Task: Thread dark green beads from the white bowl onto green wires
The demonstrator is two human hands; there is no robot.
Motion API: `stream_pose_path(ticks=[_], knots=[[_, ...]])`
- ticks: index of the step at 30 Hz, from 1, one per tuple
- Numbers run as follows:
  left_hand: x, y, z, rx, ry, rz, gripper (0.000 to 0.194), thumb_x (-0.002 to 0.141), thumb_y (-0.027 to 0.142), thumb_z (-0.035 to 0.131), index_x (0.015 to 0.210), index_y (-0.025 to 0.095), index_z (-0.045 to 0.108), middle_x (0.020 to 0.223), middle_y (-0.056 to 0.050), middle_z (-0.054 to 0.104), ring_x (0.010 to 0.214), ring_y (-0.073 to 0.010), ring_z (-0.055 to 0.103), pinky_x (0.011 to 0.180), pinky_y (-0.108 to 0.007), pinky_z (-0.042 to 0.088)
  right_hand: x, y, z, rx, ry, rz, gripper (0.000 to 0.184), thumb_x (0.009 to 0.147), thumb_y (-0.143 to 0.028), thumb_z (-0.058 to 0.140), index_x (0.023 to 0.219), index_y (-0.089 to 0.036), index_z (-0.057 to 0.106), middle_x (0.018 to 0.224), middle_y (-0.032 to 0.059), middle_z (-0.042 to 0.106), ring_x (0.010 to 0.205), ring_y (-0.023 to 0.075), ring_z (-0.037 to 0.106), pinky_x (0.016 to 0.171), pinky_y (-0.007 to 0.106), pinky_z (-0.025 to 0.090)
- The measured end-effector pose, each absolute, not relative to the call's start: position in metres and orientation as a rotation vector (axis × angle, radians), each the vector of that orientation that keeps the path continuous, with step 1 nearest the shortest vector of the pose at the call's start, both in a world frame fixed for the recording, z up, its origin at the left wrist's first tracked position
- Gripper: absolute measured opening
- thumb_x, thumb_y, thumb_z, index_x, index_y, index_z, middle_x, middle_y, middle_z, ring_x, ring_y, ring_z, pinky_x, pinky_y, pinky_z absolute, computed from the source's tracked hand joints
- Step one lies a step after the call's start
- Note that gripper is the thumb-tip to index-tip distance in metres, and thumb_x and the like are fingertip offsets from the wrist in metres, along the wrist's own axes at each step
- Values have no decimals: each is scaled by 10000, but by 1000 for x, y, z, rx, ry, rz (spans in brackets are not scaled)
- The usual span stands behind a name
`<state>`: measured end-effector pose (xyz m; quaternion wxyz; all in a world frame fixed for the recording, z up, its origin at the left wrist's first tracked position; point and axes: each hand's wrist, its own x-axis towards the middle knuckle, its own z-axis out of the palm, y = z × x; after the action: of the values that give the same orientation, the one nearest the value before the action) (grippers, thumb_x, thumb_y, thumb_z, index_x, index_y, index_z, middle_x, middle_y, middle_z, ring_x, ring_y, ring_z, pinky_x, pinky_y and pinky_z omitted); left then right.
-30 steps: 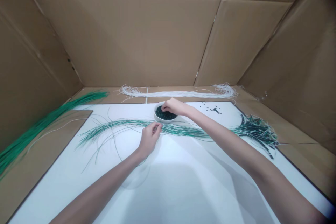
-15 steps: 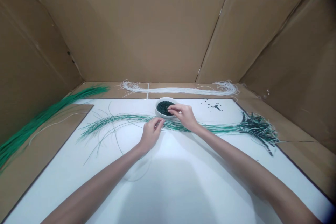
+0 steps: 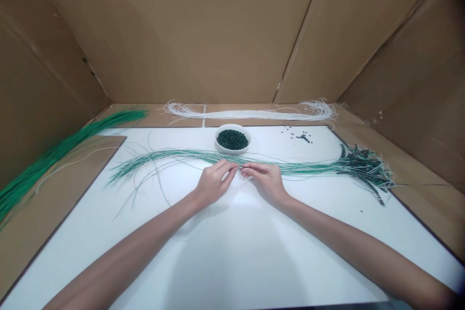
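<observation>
Both bare hands of the person are found near the centre of a flat white rectangular board (image 3: 232,266), fingertips facing each other and almost meeting. The left hand (image 3: 213,182) is drawn into a narrow pinch, thumb against fingers; the right hand (image 3: 269,182) is likewise pinched narrow. Whatever may lie between either set of fingertips is too small to identify. Directly beyond the hands stands a round white bowl (image 3: 218,147), upright on the board and well filled with small dark green beads (image 3: 232,139); neither hand touches it. A long loose bundle of thin green and pale strands (image 3: 308,169) runs across the board between bowl and hands, its left end fanned out, its right end carrying a thick cluster of dark beaded lengths (image 3: 363,167). Contact between fingertips and bundle cannot be confirmed. Stray dark beads (image 3: 303,137) lie scattered to the right of the bowl. Along the rear, on brown cardboard, rests a bundle of thin white strands (image 3: 250,115) with curled ends. At far left lies a dense bright green strand bundle (image 3: 69,154), a single white strand (image 3: 72,164) just beside it. Brown cardboard panels (image 3: 189,34) enclose the rear and both sides.
</observation>
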<state>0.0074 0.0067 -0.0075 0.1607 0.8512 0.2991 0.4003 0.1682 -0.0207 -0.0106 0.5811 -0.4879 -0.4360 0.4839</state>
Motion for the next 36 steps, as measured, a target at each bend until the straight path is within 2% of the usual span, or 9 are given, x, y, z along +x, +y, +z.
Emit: stream_pose_path(ticks=[21,30,36], knots=[[8,10,-11,2497,828,1184,161,829,164,428,894,163,576,786,-35,620,739,-121,557,681,-226,436,169,-22,-13,-1149,-1055,1080,129,591,-238,704,705,-177,694,609,17,651,565,132,582,605,272,482],[9,8,-13,2899,884,1157,188,824,149,399,852,154,585,700,-37,593,669,-136,520,617,-241,421,169,-31,-10,-1230,-1463,650,119,713,-249,601,766,-189,689,744,35,658,602,136,586,599,263,484],[9,9,-14,2900,821,1135,192,832,161,394,886,139,577,729,-59,595,679,-152,492,656,-281,429,168,-31,-9,-1243,-1465,679,142,730,-279,584,789,-195,683,761,32,656,578,136,587,603,271,486]])
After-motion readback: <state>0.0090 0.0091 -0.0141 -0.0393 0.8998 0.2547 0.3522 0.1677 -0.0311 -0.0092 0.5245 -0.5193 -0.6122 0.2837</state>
